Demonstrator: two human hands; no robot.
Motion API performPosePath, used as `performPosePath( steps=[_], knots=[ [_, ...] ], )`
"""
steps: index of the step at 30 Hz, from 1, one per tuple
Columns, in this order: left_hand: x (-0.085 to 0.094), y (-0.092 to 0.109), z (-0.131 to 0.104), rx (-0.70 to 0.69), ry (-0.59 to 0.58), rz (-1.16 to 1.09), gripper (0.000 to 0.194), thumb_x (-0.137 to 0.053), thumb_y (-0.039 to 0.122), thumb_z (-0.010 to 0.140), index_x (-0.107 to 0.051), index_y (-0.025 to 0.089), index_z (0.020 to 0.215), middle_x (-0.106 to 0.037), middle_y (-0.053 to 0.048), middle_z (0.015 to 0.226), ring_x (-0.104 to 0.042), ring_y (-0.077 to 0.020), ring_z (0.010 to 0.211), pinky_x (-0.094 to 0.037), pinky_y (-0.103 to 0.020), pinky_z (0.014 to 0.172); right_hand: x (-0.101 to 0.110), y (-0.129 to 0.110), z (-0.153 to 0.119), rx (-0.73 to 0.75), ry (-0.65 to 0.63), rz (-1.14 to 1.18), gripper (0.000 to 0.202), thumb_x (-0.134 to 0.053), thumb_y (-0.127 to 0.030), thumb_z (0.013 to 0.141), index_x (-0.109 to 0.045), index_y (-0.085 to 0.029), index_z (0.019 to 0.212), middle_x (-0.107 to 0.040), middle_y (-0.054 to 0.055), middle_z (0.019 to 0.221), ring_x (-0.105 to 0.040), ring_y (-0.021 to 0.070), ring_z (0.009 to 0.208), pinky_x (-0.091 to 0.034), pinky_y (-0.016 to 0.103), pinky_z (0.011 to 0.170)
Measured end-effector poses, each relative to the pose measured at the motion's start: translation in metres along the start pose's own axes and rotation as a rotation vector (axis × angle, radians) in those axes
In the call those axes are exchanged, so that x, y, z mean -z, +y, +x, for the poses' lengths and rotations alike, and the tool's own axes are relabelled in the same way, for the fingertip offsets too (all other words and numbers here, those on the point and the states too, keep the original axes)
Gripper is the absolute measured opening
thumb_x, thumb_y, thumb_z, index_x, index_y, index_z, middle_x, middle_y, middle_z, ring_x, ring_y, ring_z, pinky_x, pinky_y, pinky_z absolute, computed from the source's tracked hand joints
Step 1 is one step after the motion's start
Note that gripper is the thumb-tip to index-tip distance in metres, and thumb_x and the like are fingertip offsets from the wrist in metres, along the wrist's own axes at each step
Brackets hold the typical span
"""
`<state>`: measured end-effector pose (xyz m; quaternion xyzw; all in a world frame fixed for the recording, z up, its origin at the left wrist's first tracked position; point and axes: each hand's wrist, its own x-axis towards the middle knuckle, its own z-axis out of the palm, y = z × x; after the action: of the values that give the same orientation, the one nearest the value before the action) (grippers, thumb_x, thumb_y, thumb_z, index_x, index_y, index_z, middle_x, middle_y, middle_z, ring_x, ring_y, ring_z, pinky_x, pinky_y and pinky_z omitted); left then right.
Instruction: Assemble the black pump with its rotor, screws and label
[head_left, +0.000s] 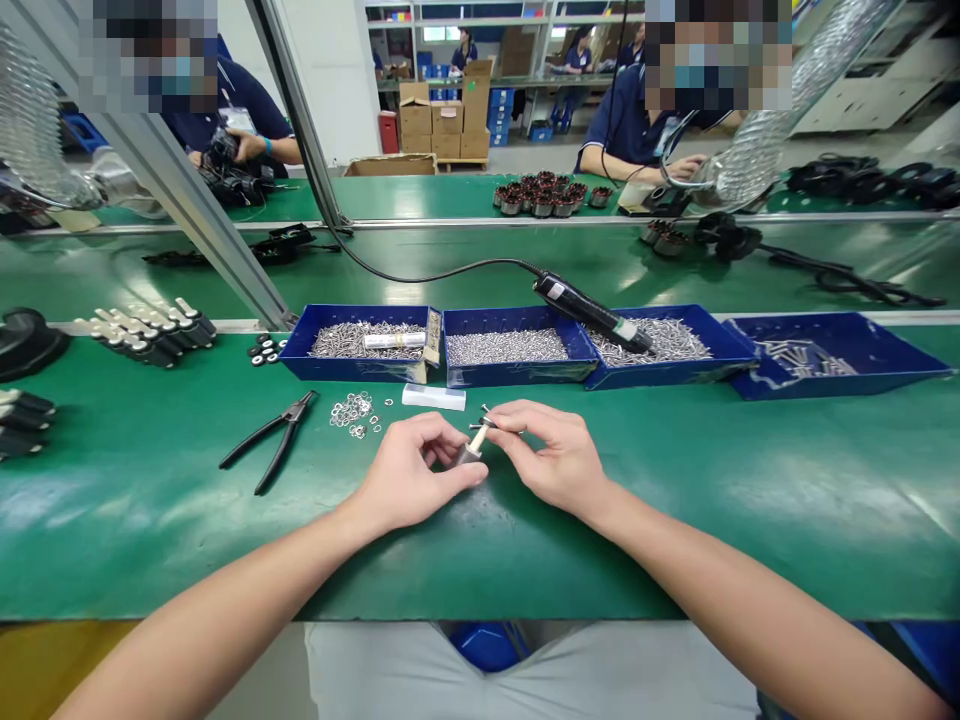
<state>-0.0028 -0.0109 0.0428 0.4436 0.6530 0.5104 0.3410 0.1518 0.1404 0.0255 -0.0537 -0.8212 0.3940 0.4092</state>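
Observation:
My left hand (416, 468) is closed round a grey cylindrical part with a cream shaft (478, 438), which points up and to the right. At the shaft's tip, my right hand (556, 455) pinches a small dark piece with thin screws (487, 421) sticking out of it. Whether that piece sits on the shaft or only touches it, I cannot tell. Just beyond my left hand lie a white plastic block (433, 397) and a scatter of small metal rings (352, 410). Black-handled circlip pliers (276, 440) rest farther left.
Blue bins (514, 376) of screws and small metal parts line the back. A black electric screwdriver (585, 308) lies across them, its cable running left. Black parts with white shafts (150, 330) stand at left, near a metal post (202, 220). Co-workers (634, 120) sit opposite.

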Motion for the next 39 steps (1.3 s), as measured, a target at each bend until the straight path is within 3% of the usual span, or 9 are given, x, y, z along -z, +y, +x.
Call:
performPosePath(
  steps=[3, 5, 12, 16, 19, 23, 29, 35, 39],
  knots=[
    [0.003, 0.001, 0.005, 0.277, -0.232, -0.483, 0.039, -0.097, 0.037, 0.067, -0.071, 0.013, 0.083, -0.066, -0.004, 0.069, -0.058, -0.0128, 0.057, -0.047, -0.026, 0.058, 0.005, 0.007, 0.003, 0.197, -0.004, -0.008, 0.018, -0.072, -0.007, 0.095, -0.075, -0.022, 0.104, -0.079, 0.008, 0.103, -0.077, 0.0197, 0.092, -0.064, 0.034, 0.081],
    [0.004, 0.000, 0.006, 0.312, -0.264, -0.564, 0.041, -0.097, 0.038, 0.065, -0.071, 0.013, 0.083, -0.066, -0.004, 0.069, -0.058, -0.0127, 0.058, -0.046, -0.026, 0.058, 0.006, 0.008, 0.004, 0.255, -0.022, -0.024, 0.021, -0.071, -0.007, 0.096, -0.075, -0.023, 0.109, -0.079, 0.008, 0.106, -0.077, 0.0206, 0.091, -0.064, 0.036, 0.080],
    [-0.001, -0.004, 0.001, -0.256, 0.150, 0.376, 0.015, -0.081, 0.027, 0.083, -0.072, 0.016, 0.080, -0.062, -0.003, 0.075, -0.054, -0.0147, 0.072, -0.041, -0.029, 0.066, -0.007, 0.001, -0.003, -0.022, -0.009, -0.087, 0.008, -0.071, -0.014, 0.098, -0.074, -0.020, 0.095, -0.079, 0.007, 0.100, -0.077, 0.0207, 0.094, -0.064, 0.034, 0.086],
    [0.001, -0.003, 0.006, 0.122, -0.120, -0.247, 0.035, -0.092, 0.038, 0.073, -0.071, 0.014, 0.085, -0.064, -0.004, 0.072, -0.056, -0.0138, 0.062, -0.045, -0.028, 0.061, -0.004, 0.006, -0.001, 0.149, -0.002, -0.019, 0.010, -0.070, -0.013, 0.098, -0.076, -0.021, 0.100, -0.080, 0.007, 0.105, -0.078, 0.0220, 0.096, -0.065, 0.037, 0.086],
    [0.001, -0.005, 0.010, 0.249, -0.245, -0.569, 0.043, -0.095, 0.044, 0.071, -0.070, 0.012, 0.087, -0.063, -0.002, 0.067, -0.056, -0.0125, 0.058, -0.047, -0.026, 0.058, -0.001, 0.010, 0.004, -0.109, 0.009, 0.199, 0.005, -0.076, -0.024, 0.096, -0.078, -0.021, 0.098, -0.080, 0.008, 0.105, -0.078, 0.0214, 0.095, -0.065, 0.035, 0.085],
    [-0.001, -0.010, 0.012, 0.116, -0.054, -0.163, 0.038, -0.094, 0.040, 0.073, -0.073, 0.013, 0.090, -0.067, -0.004, 0.074, -0.058, -0.0132, 0.060, -0.044, -0.026, 0.057, 0.001, 0.015, 0.010, -0.477, -0.110, 0.448, 0.028, -0.078, -0.044, 0.094, -0.081, -0.016, 0.097, -0.080, 0.009, 0.102, -0.075, 0.0191, 0.089, -0.062, 0.031, 0.079],
    [-0.004, -0.006, 0.005, -0.147, 0.121, 0.190, 0.018, -0.090, 0.028, 0.076, -0.076, 0.017, 0.083, -0.063, -0.001, 0.075, -0.052, -0.0119, 0.069, -0.041, -0.026, 0.063, 0.003, 0.014, 0.012, -0.634, -0.150, 0.515, 0.032, -0.089, -0.043, 0.081, -0.085, -0.018, 0.100, -0.080, 0.008, 0.102, -0.073, 0.0198, 0.092, -0.059, 0.035, 0.090],
    [-0.003, -0.007, 0.005, 0.166, -0.155, -0.365, 0.037, -0.097, 0.032, 0.073, -0.073, 0.012, 0.091, -0.068, -0.004, 0.076, -0.062, -0.0122, 0.061, -0.052, -0.026, 0.063, 0.006, 0.012, 0.013, -0.793, -0.231, 0.782, 0.029, -0.098, -0.034, 0.071, -0.086, -0.020, 0.093, -0.077, 0.010, 0.119, -0.073, 0.0196, 0.106, -0.059, 0.034, 0.100],
    [-0.002, -0.007, 0.006, 0.220, -0.287, -0.627, 0.036, -0.099, 0.025, 0.071, -0.070, 0.011, 0.086, -0.069, -0.004, 0.073, -0.063, -0.0113, 0.062, -0.053, -0.023, 0.063, 0.007, 0.011, 0.012, -0.813, -0.384, 0.969, 0.028, -0.099, -0.031, 0.070, -0.085, -0.019, 0.091, -0.071, 0.010, 0.133, -0.070, 0.0184, 0.111, -0.056, 0.032, 0.105]
  ],
)
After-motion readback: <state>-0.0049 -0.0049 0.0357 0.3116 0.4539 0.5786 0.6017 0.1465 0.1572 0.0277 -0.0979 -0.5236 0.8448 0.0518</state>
